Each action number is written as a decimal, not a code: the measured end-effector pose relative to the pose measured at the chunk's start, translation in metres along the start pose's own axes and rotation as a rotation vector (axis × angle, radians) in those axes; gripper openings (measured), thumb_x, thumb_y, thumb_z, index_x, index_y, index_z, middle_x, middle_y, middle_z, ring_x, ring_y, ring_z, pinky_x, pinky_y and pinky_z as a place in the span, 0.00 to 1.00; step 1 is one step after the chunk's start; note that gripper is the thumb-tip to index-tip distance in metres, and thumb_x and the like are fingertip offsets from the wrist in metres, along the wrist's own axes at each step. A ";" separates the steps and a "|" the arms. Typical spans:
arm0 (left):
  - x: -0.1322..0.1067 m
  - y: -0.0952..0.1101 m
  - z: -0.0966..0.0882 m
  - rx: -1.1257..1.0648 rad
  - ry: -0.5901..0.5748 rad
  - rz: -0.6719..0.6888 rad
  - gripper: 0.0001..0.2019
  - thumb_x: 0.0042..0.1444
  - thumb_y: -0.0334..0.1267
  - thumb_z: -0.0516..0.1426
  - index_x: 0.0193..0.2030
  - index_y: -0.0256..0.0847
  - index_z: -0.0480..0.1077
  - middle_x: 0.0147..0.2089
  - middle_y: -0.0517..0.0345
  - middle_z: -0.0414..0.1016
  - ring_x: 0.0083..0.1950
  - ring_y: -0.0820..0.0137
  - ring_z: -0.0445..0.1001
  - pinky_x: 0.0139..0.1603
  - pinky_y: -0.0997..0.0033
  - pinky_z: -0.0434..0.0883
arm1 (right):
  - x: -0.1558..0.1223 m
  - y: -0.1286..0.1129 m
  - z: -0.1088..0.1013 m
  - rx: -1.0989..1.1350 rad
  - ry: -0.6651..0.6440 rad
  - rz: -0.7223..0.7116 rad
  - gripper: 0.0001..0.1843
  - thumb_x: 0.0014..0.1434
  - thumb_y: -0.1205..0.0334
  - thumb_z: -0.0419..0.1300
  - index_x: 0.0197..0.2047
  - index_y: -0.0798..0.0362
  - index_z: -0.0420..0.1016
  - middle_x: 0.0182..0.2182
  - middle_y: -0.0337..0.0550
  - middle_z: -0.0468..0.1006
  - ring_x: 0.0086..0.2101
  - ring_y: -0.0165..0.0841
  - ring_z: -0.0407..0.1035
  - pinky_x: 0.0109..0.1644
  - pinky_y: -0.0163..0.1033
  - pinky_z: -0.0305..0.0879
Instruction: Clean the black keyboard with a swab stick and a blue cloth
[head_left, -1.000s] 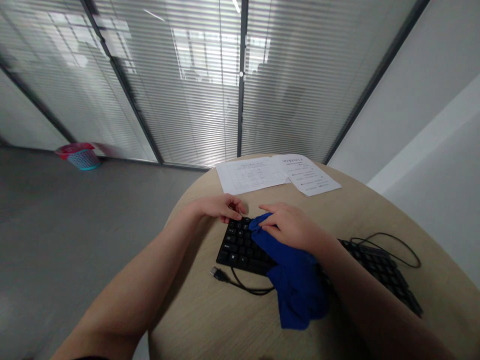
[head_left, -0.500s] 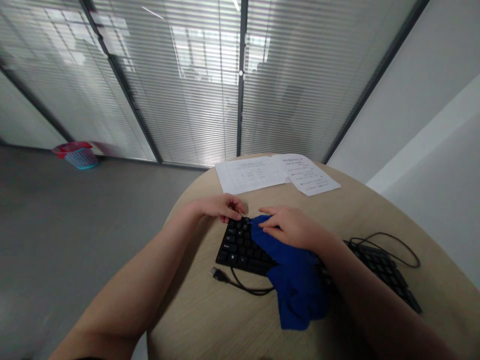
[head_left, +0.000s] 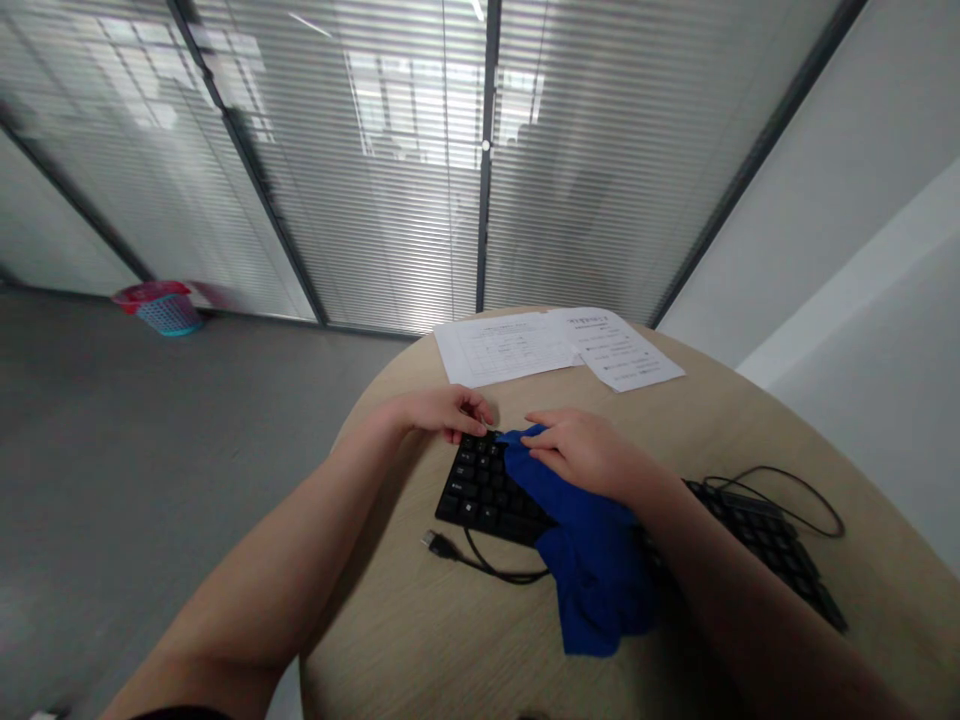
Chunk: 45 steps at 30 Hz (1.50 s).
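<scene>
A black keyboard (head_left: 480,485) lies on the round wooden table, its right part hidden under a blue cloth (head_left: 592,560) and my right forearm. My left hand (head_left: 454,410) pinches the keyboard's far left corner between thumb and curled fingers. Over the top rows of keys, my right hand (head_left: 581,450) holds the upper end of the cloth against the keyboard, index finger stretched out. The rest of the cloth drapes across the keys and down onto the table. A black cable with a USB plug (head_left: 441,545) lies at the keyboard's near side.
Two printed paper sheets (head_left: 510,348) overlap at the table's far edge. Beyond my right forearm lie black keys (head_left: 776,540) and a looped black cable (head_left: 825,500). A blue and red basket (head_left: 169,310) stands on the floor by the blind-covered glass partition.
The view has shifted slightly. My right hand has moved very little over the keyboard with the cloth; my left hand keeps its place at the corner.
</scene>
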<state>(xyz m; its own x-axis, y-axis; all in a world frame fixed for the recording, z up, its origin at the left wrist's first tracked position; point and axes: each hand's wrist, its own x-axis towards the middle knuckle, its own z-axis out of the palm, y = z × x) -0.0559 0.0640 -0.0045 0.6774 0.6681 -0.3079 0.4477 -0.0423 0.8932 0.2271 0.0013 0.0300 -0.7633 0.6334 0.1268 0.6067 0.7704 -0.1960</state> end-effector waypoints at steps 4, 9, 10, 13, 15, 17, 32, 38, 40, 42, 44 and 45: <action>-0.001 0.002 0.000 0.002 -0.008 -0.008 0.19 0.52 0.48 0.66 0.46 0.40 0.71 0.38 0.60 0.74 0.28 0.77 0.71 0.27 0.76 0.69 | 0.000 -0.001 -0.001 0.056 -0.021 -0.034 0.15 0.67 0.59 0.55 0.47 0.44 0.85 0.56 0.44 0.79 0.50 0.41 0.76 0.56 0.46 0.69; -0.002 0.004 0.001 0.007 0.009 -0.021 0.19 0.52 0.47 0.67 0.45 0.39 0.72 0.38 0.59 0.74 0.28 0.76 0.71 0.27 0.74 0.68 | 0.003 0.000 0.005 -0.011 0.020 0.035 0.16 0.67 0.59 0.55 0.49 0.43 0.84 0.57 0.45 0.78 0.51 0.43 0.75 0.56 0.48 0.69; -0.001 0.004 0.001 0.008 0.012 -0.024 0.19 0.52 0.47 0.66 0.45 0.39 0.72 0.39 0.59 0.74 0.28 0.76 0.71 0.27 0.73 0.68 | 0.003 0.001 0.005 -0.026 0.022 0.044 0.17 0.68 0.59 0.54 0.50 0.44 0.84 0.56 0.45 0.79 0.50 0.44 0.75 0.56 0.48 0.69; -0.001 0.001 0.001 0.008 0.008 -0.024 0.19 0.52 0.47 0.66 0.46 0.39 0.72 0.38 0.59 0.73 0.28 0.76 0.71 0.27 0.73 0.68 | 0.003 0.002 0.003 -0.016 -0.002 0.019 0.17 0.68 0.59 0.54 0.50 0.45 0.84 0.55 0.45 0.79 0.49 0.43 0.76 0.55 0.46 0.70; -0.001 0.001 0.001 0.001 0.006 -0.016 0.19 0.52 0.47 0.66 0.46 0.39 0.72 0.37 0.60 0.73 0.28 0.76 0.71 0.27 0.74 0.68 | 0.001 0.003 0.001 0.021 -0.034 -0.019 0.16 0.68 0.58 0.55 0.49 0.44 0.84 0.56 0.44 0.79 0.50 0.42 0.76 0.55 0.45 0.70; -0.001 0.001 0.001 -0.005 0.003 -0.011 0.19 0.52 0.47 0.66 0.46 0.39 0.72 0.37 0.60 0.73 0.27 0.76 0.71 0.27 0.74 0.69 | 0.000 0.003 0.000 0.036 -0.042 -0.024 0.16 0.68 0.58 0.55 0.50 0.44 0.84 0.57 0.44 0.78 0.51 0.42 0.75 0.56 0.45 0.69; -0.002 0.004 0.001 -0.014 0.022 -0.023 0.19 0.51 0.46 0.67 0.45 0.39 0.72 0.34 0.63 0.73 0.26 0.77 0.70 0.26 0.75 0.68 | 0.003 0.007 -0.003 0.095 -0.062 -0.025 0.15 0.63 0.63 0.57 0.47 0.49 0.84 0.53 0.47 0.80 0.49 0.42 0.74 0.53 0.45 0.66; -0.001 0.003 0.000 0.000 0.014 -0.024 0.19 0.50 0.47 0.67 0.43 0.38 0.73 0.32 0.62 0.73 0.26 0.77 0.70 0.27 0.75 0.68 | -0.003 0.005 -0.022 0.112 -0.074 0.017 0.09 0.57 0.69 0.58 0.35 0.51 0.80 0.38 0.45 0.82 0.42 0.39 0.73 0.49 0.43 0.66; 0.001 0.001 0.000 0.006 0.011 -0.013 0.19 0.50 0.48 0.67 0.43 0.38 0.73 0.32 0.62 0.74 0.27 0.76 0.71 0.27 0.75 0.68 | -0.012 0.006 -0.038 0.184 -0.050 0.039 0.08 0.54 0.69 0.59 0.34 0.50 0.78 0.38 0.44 0.82 0.41 0.39 0.73 0.49 0.44 0.66; 0.002 0.000 -0.001 0.006 0.002 -0.002 0.18 0.49 0.48 0.67 0.42 0.38 0.74 0.32 0.61 0.74 0.27 0.76 0.71 0.26 0.75 0.68 | -0.022 0.006 -0.054 0.305 -0.010 0.058 0.08 0.52 0.70 0.59 0.34 0.50 0.77 0.40 0.44 0.83 0.42 0.40 0.74 0.51 0.45 0.67; 0.004 0.000 -0.003 0.014 -0.014 0.004 0.18 0.49 0.48 0.67 0.42 0.39 0.74 0.31 0.61 0.74 0.26 0.75 0.71 0.26 0.75 0.69 | -0.029 0.006 -0.064 0.519 0.035 0.064 0.06 0.54 0.68 0.59 0.35 0.49 0.76 0.43 0.44 0.83 0.44 0.40 0.75 0.52 0.47 0.68; 0.005 0.000 -0.003 0.023 -0.022 0.002 0.18 0.49 0.48 0.67 0.41 0.39 0.74 0.30 0.61 0.74 0.26 0.75 0.71 0.25 0.75 0.68 | -0.030 0.006 -0.065 0.665 0.065 0.065 0.04 0.55 0.66 0.60 0.34 0.50 0.75 0.44 0.44 0.83 0.45 0.40 0.75 0.52 0.48 0.68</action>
<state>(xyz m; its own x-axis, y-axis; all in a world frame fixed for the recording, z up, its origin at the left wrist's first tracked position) -0.0546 0.0695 -0.0052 0.6907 0.6517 -0.3134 0.4595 -0.0609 0.8861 0.2684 -0.0083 0.0884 -0.7024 0.6962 0.1484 0.3694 0.5348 -0.7600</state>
